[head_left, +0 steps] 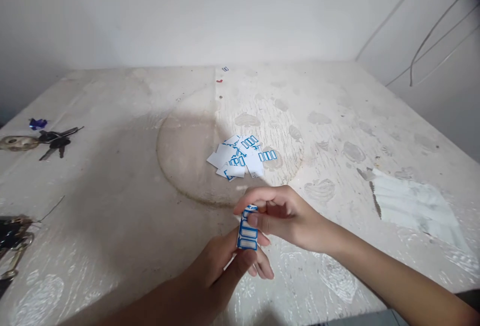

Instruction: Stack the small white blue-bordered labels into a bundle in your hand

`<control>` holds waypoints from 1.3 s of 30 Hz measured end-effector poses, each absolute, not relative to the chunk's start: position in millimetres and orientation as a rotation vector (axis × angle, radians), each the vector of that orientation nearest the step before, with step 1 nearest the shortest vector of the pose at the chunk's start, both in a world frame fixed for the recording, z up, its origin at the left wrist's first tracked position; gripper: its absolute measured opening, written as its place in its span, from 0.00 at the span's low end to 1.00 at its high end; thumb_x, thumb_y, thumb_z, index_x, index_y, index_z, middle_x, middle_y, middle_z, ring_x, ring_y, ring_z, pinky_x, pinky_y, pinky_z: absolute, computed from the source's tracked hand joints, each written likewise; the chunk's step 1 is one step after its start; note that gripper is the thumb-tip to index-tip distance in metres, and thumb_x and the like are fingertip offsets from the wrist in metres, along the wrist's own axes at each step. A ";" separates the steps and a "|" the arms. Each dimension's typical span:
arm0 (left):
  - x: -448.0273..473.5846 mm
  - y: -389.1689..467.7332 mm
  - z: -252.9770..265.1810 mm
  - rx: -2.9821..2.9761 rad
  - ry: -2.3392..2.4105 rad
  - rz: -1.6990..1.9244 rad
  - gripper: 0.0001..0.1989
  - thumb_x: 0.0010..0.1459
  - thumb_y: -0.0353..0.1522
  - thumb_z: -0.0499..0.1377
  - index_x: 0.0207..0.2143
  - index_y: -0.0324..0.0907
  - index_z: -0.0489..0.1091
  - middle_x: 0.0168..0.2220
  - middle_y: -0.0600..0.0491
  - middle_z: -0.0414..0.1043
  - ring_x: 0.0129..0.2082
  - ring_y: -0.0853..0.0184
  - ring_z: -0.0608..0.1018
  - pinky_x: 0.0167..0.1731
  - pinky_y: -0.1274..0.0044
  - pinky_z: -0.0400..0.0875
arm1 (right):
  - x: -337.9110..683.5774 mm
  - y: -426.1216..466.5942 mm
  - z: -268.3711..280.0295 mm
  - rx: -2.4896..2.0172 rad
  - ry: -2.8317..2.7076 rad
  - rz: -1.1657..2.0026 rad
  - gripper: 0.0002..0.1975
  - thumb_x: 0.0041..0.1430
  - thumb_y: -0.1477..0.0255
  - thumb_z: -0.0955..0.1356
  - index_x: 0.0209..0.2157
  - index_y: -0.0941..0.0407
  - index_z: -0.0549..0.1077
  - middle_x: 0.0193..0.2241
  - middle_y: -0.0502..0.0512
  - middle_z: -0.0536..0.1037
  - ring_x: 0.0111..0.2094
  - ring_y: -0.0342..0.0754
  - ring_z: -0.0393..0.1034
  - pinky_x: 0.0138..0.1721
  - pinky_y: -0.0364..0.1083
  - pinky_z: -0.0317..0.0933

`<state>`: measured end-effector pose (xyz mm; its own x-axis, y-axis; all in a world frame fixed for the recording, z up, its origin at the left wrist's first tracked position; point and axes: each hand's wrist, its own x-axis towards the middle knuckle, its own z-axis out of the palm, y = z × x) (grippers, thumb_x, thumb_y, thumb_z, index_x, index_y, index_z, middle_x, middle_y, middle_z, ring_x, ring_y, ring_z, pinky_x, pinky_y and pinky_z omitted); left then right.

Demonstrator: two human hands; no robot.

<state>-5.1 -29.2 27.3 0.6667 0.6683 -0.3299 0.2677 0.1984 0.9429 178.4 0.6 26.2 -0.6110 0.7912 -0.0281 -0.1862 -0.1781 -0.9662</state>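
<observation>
A small white paper piece with blue printed boxes point(247, 233) is held up between my two hands, near the front of the table. My left hand point(228, 263) grips its lower end, thumb on the near face. At the upper end, my right hand point(283, 216) pinches it between thumb and fingers. Just beyond the hands lies a loose pile of similar white paper pieces point(228, 156), some showing blue print and some plain, overlapping one another.
Keys point(58, 141) and a crumpled purple scrap point(38, 124) lie at the left. Nearer on that side is a dark object with metal parts point(17, 238). A torn pale sheet point(416, 206) rests at the right. Tiny scraps point(225, 69) sit toward the wall on the patterned tabletop point(112, 181).
</observation>
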 end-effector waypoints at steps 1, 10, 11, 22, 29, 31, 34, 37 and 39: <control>-4.8 -29.5 26.0 1.346 0.850 0.340 0.17 0.62 0.41 0.45 0.39 0.42 0.69 0.34 0.51 0.74 0.40 0.66 0.72 0.42 0.77 0.62 | 178.1 -0.8 27.7 -0.750 -1.442 1.814 0.09 0.61 0.80 0.61 0.40 0.59 0.69 0.20 0.46 0.65 0.22 0.39 0.61 0.24 0.40 0.57; 0.0 -27.2 21.4 0.907 0.895 0.548 0.16 0.59 0.43 0.51 0.30 0.38 0.65 0.17 0.54 0.69 0.17 0.72 0.68 0.23 0.79 0.61 | 180.8 3.4 25.8 -0.884 -1.843 1.098 0.20 0.62 0.78 0.60 0.55 0.57 0.57 0.33 0.53 0.68 0.29 0.43 0.64 0.30 0.44 0.62; -0.6 -25.2 23.4 0.884 0.932 0.585 0.16 0.58 0.43 0.52 0.29 0.38 0.65 0.15 0.55 0.68 0.16 0.72 0.67 0.22 0.79 0.61 | 186.0 11.6 22.0 -1.024 -1.890 0.893 0.19 0.63 0.77 0.59 0.55 0.57 0.57 0.35 0.55 0.68 0.31 0.45 0.64 0.33 0.46 0.62; -5.7 -8.8 34.0 0.765 1.061 0.754 0.11 0.57 0.38 0.54 0.30 0.39 0.65 0.15 0.58 0.64 0.17 0.73 0.64 0.20 0.81 0.59 | 225.5 64.0 -6.5 -1.415 -2.156 0.347 0.05 0.55 0.78 0.63 0.32 0.60 0.70 0.34 0.61 0.68 0.38 0.55 0.61 0.41 0.53 0.56; -3.9 -9.0 29.9 0.811 1.085 0.720 0.12 0.57 0.40 0.53 0.29 0.39 0.65 0.15 0.57 0.65 0.17 0.73 0.65 0.21 0.81 0.60 | 221.6 59.4 -1.0 -1.465 -2.047 0.540 0.13 0.50 0.80 0.63 0.40 0.58 0.66 0.28 0.54 0.70 0.32 0.50 0.63 0.37 0.51 0.57; -3.0 -8.6 30.1 0.816 1.085 0.716 0.12 0.57 0.40 0.52 0.29 0.39 0.64 0.15 0.57 0.66 0.17 0.72 0.65 0.21 0.81 0.60 | 221.0 58.8 -3.7 -1.473 -2.012 0.575 0.18 0.50 0.80 0.62 0.45 0.58 0.65 0.30 0.54 0.70 0.31 0.48 0.63 0.37 0.50 0.57; -2.0 -9.2 29.6 0.824 1.078 0.713 0.12 0.57 0.39 0.53 0.29 0.38 0.64 0.15 0.56 0.65 0.17 0.72 0.65 0.21 0.80 0.60 | 219.0 57.4 -6.6 -1.482 -1.966 0.569 0.21 0.50 0.80 0.62 0.48 0.58 0.67 0.39 0.60 0.68 0.40 0.52 0.62 0.41 0.51 0.57; -2.3 -10.0 28.0 0.839 1.072 0.700 0.12 0.57 0.39 0.53 0.28 0.38 0.63 0.15 0.56 0.65 0.17 0.72 0.65 0.21 0.80 0.60 | 216.5 57.1 -7.9 -1.468 -1.957 0.576 0.20 0.48 0.80 0.62 0.46 0.58 0.69 0.38 0.60 0.69 0.42 0.54 0.61 0.42 0.51 0.56; -2.7 -10.5 27.3 0.848 1.074 0.686 0.12 0.57 0.39 0.52 0.29 0.38 0.63 0.16 0.56 0.65 0.17 0.72 0.66 0.22 0.80 0.61 | 215.5 57.7 -9.0 -1.462 -1.945 0.604 0.21 0.47 0.81 0.62 0.46 0.58 0.68 0.34 0.57 0.70 0.37 0.52 0.62 0.38 0.50 0.57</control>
<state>-2.7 -10.5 27.3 0.3348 0.8207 -0.4630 -0.0747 0.5129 0.8552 215.5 57.7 -9.0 -0.1916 0.9595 0.2064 0.6741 0.2815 -0.6829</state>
